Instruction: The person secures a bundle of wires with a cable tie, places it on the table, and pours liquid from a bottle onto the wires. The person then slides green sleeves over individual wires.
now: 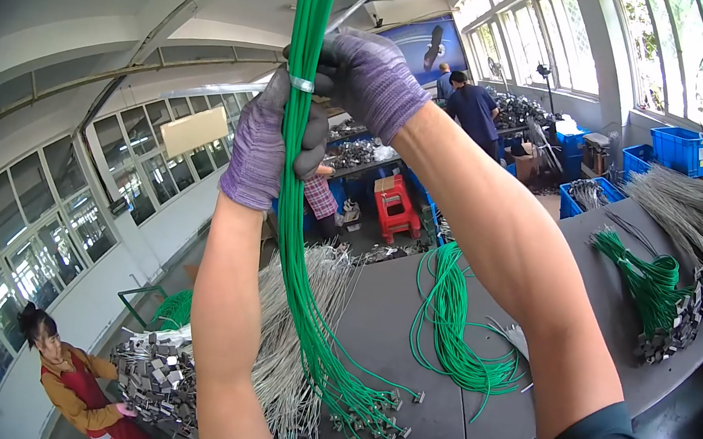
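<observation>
While my left hand [267, 142] curls around the green bundle [299, 257], my right hand [373, 81] rests beside the pale band [301, 84], fingers bent in; I cannot tell whether they pinch the band, the strands or nothing. The bundle hangs upright before me, its top running out of view and its lower strands fanning out over the grey table [391, 318], tipped with small metal fittings [375, 421]. I judge it springy rather than limp, since the strands bend in smooth curves, and moderately heavy as a bunch. Their sleek coating could slide in a loose grip, though my purple gloves [253, 172] ought to help. The best hold seems close to the band, where the strands lie tightest, away from the splayed ends, which look likely to snag one another.
</observation>
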### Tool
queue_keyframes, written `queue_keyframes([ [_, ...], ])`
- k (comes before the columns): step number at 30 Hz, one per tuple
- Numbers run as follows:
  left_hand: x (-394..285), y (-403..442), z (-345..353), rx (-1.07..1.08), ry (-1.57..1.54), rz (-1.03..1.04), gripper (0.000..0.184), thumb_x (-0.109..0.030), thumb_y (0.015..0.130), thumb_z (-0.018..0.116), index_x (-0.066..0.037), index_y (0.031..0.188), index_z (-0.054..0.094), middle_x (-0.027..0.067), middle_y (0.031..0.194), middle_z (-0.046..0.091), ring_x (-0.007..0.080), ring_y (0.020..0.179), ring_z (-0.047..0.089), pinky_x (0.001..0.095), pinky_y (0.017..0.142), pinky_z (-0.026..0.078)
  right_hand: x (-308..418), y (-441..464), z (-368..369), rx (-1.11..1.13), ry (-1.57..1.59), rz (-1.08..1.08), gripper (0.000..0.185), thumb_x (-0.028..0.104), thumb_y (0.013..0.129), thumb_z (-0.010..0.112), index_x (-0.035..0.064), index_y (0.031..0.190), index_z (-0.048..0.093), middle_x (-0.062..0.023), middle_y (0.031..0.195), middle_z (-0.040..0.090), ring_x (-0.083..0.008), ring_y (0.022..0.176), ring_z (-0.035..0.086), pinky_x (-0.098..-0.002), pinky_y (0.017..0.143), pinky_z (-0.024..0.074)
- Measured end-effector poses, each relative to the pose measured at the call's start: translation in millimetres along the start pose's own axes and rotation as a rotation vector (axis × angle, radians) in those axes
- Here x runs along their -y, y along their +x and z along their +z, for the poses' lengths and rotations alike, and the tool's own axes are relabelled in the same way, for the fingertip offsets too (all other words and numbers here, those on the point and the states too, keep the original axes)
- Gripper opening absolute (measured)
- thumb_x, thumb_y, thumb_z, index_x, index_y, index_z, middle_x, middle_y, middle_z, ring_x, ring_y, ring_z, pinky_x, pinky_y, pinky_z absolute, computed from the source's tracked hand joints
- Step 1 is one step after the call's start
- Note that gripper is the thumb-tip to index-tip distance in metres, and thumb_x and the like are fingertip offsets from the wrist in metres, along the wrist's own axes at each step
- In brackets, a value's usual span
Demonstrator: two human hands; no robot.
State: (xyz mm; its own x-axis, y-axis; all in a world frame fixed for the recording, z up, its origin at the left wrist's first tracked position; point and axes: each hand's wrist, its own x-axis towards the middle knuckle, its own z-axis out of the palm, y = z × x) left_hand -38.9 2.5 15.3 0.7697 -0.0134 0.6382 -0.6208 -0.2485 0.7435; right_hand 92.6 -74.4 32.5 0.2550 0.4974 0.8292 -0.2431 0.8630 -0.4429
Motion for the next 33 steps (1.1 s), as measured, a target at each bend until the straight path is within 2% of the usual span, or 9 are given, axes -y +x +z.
queue_keyframes([
  [6, 11.3, 3.8, -7.7, -0.016, -0.049, 0.019, 0.054, -0.057, 0.084, 0.049, -0.007, 0.105, 0.054, -0.0015, 0.055, 0.040, 0.0077, 0.037, 0.034, 0.0218, 0.033, 0.026, 1.8, -40.7, 6.3, -0.188, -0.269, -0.307, 0.014, 0.013, 0.082, 0.059, 0.0005, 0.090, 0.060, -0.0098, 0.082, 0.062, -0.0162, 0.080, 0.062, -0.0273, 0.068, 0.0525],
  [8, 30.7, 17.5, -36.6, -0.082, -0.186, 0.055, 0.051, -0.055, 0.084, 0.052, -0.008, 0.105, 0.055, -0.0035, 0.056, 0.041, 0.0070, 0.039, 0.035, 0.0212, 0.033, 0.026, -5.5, -46.3, 2.9, -0.310, -0.916, -0.629, 0.011, 0.010, 0.082, 0.057, 0.0010, 0.086, 0.061, -0.0081, 0.082, 0.063, -0.0209, 0.079, 0.063, -0.0316, 0.073, 0.0506],
  [9, 25.7, 16.4, -44.6, -0.081, -0.139, -0.039, 0.047, -0.052, 0.086, 0.051, -0.009, 0.103, 0.055, -0.0049, 0.058, 0.041, 0.0063, 0.041, 0.037, 0.0210, 0.034, 0.029, 9.2, -59.6, 13.1, -0.186, -1.265, -1.157, 0.011, 0.010, 0.076, 0.058, 0.0038, 0.084, 0.064, -0.0092, 0.086, 0.063, -0.0240, 0.078, 0.062, -0.0342, 0.072, 0.0501],
  [13, 30.9, 15.0, -37.1, -0.414, 0.353, 0.210, 0.031, -0.043, 0.092, 0.044, -0.013, 0.091, 0.054, -0.0014, 0.058, 0.047, 0.0107, 0.040, 0.044, 0.0235, 0.035, 0.032, 18.8, -52.7, 36.0, 0.061, -1.807, -1.034, 0.016, 0.019, 0.067, 0.063, 0.0117, 0.081, 0.066, -0.0079, 0.092, 0.062, -0.0262, 0.076, 0.062, -0.0360, 0.064, 0.0500],
  [18, 25.5, 42.5, -115.4, -0.280, 1.731, 1.165, 0.031, -0.031, 0.093, 0.044, -0.005, 0.103, 0.058, 0.0135, 0.086, 0.065, 0.0234, 0.068, 0.064, 0.0314, 0.055, 0.049, 44.5, -25.1, 62.4, 0.265, -2.261, -0.538, 0.011, 0.018, 0.069, 0.061, 0.0119, 0.076, 0.067, -0.0090, 0.082, 0.065, -0.0265, 0.075, 0.064, -0.0371, 0.061, 0.0504],
  [20, 38.7, 44.6, -161.3, -0.513, 1.663, 0.687, 0.029, -0.020, 0.090, 0.049, -0.009, 0.116, 0.056, 0.0172, 0.098, 0.063, 0.0303, 0.085, 0.062, 0.0333, 0.070, 0.049, 48.4, -17.3, 57.5, 0.261, -2.152, -0.577, 0.014, 0.019, 0.073, 0.058, 0.0121, 0.079, 0.069, -0.0124, 0.082, 0.066, -0.0304, 0.079, 0.064, -0.0386, 0.065, 0.0508],
  [22, 24.4, 33.8, -147.8, -0.546, 1.733, 0.716, 0.030, -0.015, 0.090, 0.050, -0.007, 0.118, 0.055, 0.0166, 0.099, 0.064, 0.0268, 0.086, 0.063, 0.0333, 0.072, 0.050, 52.9, -2.2, 59.7, 0.269, -2.152, -0.412, 0.018, 0.020, 0.078, 0.056, 0.0117, 0.088, 0.068, -0.0144, 0.089, 0.066, -0.0313, 0.082, 0.063, -0.0392, 0.069, 0.0508],
  [27, -17.8, 25.5, -69.2, -0.001, 0.100, 0.265, 0.033, -0.034, 0.086, 0.049, -0.007, 0.101, 0.060, 0.0116, 0.090, 0.065, 0.0226, 0.068, 0.059, 0.0311, 0.056, 0.045, 58.1, -12.5, 47.2, 0.349, -2.183, 0.054, 0.020, 0.020, 0.081, 0.055, 0.0113, 0.095, 0.067, -0.0153, 0.091, 0.065, -0.0311, 0.084, 0.063, -0.0391, 0.071, 0.0507],
  [33, -16.9, 16.7, -33.6, 0.066, -0.072, 0.184, 0.039, -0.041, 0.085, 0.049, -0.006, 0.095, 0.062, 0.0098, 0.086, 0.065, 0.0211, 0.061, 0.058, 0.0305, 0.050, 0.044, 74.6, -75.6, 31.4, 0.364, -2.189, 0.267, 0.020, 0.020, 0.081, 0.054, 0.0109, 0.094, 0.067, -0.0152, 0.091, 0.065, -0.0308, 0.083, 0.063, -0.0389, 0.070, 0.0509],
])
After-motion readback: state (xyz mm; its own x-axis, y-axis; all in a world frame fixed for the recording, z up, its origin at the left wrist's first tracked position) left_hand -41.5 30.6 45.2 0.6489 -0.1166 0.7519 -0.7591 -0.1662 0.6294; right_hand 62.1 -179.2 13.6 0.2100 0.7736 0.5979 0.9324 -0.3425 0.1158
